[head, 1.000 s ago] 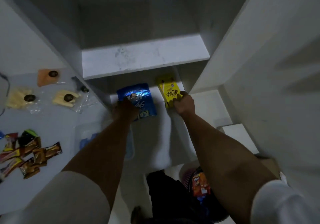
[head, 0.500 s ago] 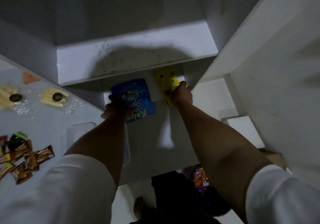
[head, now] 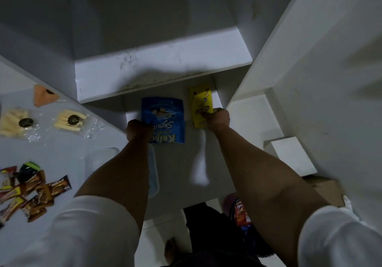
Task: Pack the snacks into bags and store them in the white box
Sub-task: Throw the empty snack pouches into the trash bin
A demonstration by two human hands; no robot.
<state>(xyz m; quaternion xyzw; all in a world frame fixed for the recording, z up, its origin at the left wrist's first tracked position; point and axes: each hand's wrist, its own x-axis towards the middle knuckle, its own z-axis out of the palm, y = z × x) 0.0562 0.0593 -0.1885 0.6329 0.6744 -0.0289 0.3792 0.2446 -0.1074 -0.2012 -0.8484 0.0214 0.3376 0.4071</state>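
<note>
A blue snack pouch (head: 163, 113) lies flat in a white shelf compartment (head: 206, 159), and my left hand (head: 137, 130) grips its near left corner. Beside it to the right a yellow snack pouch (head: 201, 103) leans against the compartment's back, with my right hand (head: 218, 118) closed on its lower part. Both arms reach forward from white sleeves. On the table at the left lie clear bags of pale biscuit sticks (head: 69, 121) and a pile of small brown and red sachets (head: 35, 192).
A white shelf board (head: 165, 70) overhangs the compartment's back. A clear plastic container (head: 99, 157) lies at the table's edge, partly under my left arm. A red snack pack (head: 240, 213) sits in a bag on the floor. A cardboard box (head: 324, 188) stands low right.
The view has tilted and drawn closer. My right hand has slid the yellow pouch a little deeper and right; my left hand keeps hold of the blue pouch.
</note>
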